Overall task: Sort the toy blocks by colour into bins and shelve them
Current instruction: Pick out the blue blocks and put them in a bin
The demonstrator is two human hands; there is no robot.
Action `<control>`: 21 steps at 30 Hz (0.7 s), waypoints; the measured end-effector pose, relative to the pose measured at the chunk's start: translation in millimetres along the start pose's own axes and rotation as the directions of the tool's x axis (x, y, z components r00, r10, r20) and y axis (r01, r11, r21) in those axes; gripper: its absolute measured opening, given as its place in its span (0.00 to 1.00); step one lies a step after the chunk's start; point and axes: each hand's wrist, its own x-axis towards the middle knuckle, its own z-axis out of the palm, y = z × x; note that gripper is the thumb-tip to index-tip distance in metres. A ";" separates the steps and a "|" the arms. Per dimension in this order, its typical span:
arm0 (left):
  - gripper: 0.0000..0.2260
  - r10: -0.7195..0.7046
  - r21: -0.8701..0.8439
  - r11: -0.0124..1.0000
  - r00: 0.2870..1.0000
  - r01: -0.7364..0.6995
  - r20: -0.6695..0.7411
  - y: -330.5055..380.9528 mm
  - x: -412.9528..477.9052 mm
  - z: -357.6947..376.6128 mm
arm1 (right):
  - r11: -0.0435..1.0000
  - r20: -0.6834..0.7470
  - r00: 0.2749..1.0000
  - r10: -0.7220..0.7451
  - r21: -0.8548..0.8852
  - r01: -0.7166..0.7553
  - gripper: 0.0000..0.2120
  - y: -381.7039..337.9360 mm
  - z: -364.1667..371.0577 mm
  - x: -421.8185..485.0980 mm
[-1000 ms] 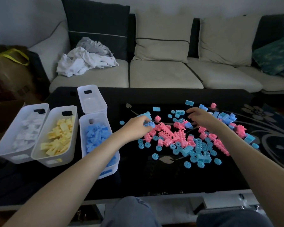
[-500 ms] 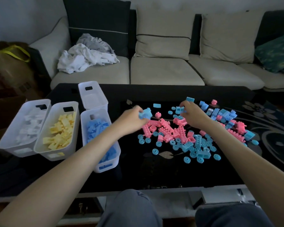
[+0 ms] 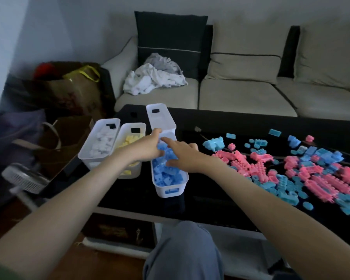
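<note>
- Nearest the viewer, below both wrists, a person's knee in grey trousers (image 3: pixel 182 251) sits at the front edge of a black glass table (image 3: pixel 210 197).
- Directly under both hands stands the blue bin (image 3: pixel 171 191), a white plastic tub nearly full of blue blocks (image 3: pixel 164 175), its near end close to the table edge.
- The left hand (image 3: pixel 144 148) hangs over the far end of that tub. Its fingers curl down among the blocks and its thumb is by the rim, and I cannot tell if it holds a block.
- The right hand (image 3: pixel 183 157) is just beside the left, palm down over the same tub. Its forefinger is stretched out and its thumb is spread, and no block shows in it, so it looks released.
- Left of the left hand are the yellow bin (image 3: pixel 133 125) and, further left, the white bin (image 3: pixel 89 156), both holding blocks of their colour.
- Just beyond the fingertips stands an empty bin (image 3: pixel 160 118), probably meant for pink.
- Right of the right hand, well apart, lies the unsorted pile (image 3: pixel 303 174) of pink and blue blocks.
- Risks:
  - The tub is heaped, so blocks dropped in could bounce out.
  - A push from either hand could nudge the tub toward the table edge.
  - In this dim light, a pink piece stuck to a blue one might go in unnoticed.
- Farthest off is a beige sofa (image 3: pixel 240 98) with crumpled laundry (image 3: pixel 154 79) on it.
</note>
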 end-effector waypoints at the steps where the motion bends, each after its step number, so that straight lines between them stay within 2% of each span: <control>1: 0.33 0.013 0.011 1.000 1.000 -0.013 0.017 -0.1 0.3 2.6 | 0.999 -0.003 1.000 0.022 -0.035 -0.022 0.31 4.4 0.7 -1.7; 3: 0.27 0.039 0.081 0.996 0.999 -0.041 0.025 1.8 0.6 5.4 | 0.996 -0.032 0.998 0.053 -0.073 -0.055 0.27 12.0 0.4 -9.1; 5: 0.20 0.066 0.202 0.976 0.995 -0.080 0.077 5.2 -1.4 8.5 | 0.995 -0.044 0.998 0.045 -0.091 -0.048 0.19 15.8 0.7 -16.2; 7: 0.16 0.062 0.341 0.932 0.982 -0.120 0.177 9.9 -5.3 19.1 | 0.974 0.020 1.000 -0.001 -0.227 0.006 0.15 17.5 3.5 -21.9; 10: 0.21 0.061 0.509 0.839 0.964 -0.191 0.260 8.8 -4.1 38.8 | 0.898 0.142 0.990 -0.003 -0.434 0.065 0.18 17.0 8.4 -21.3; 14: 0.23 0.060 0.509 0.842 0.969 -0.177 0.238 8.8 1.1 40.6 | 0.861 0.165 0.986 0.002 -0.502 0.082 0.20 15.5 12.1 -11.9; 16: 0.25 0.062 0.448 0.879 0.970 -0.165 0.235 10.1 2.3 38.8 | 0.895 0.145 0.989 -0.014 -0.439 0.077 0.20 16.2 11.5 -10.4; 17: 0.26 0.062 0.400 0.905 0.973 -0.149 0.222 10.2 3.3 36.8 | 0.933 0.114 0.993 -0.031 -0.353 0.070 0.19 17.6 11.0 -10.7; 19: 0.25 0.085 0.310 0.942 0.985 -0.129 0.151 18.7 11.1 32.1 | 0.990 -0.010 0.998 -0.055 -0.129 0.054 0.15 25.9 1.6 -16.2; 21: 0.23 0.157 0.277 0.946 0.986 -0.167 0.057 37.7 18.6 29.1 | 0.999 -0.134 0.991 -0.028 -0.023 0.025 0.14 41.9 -10.6 -23.2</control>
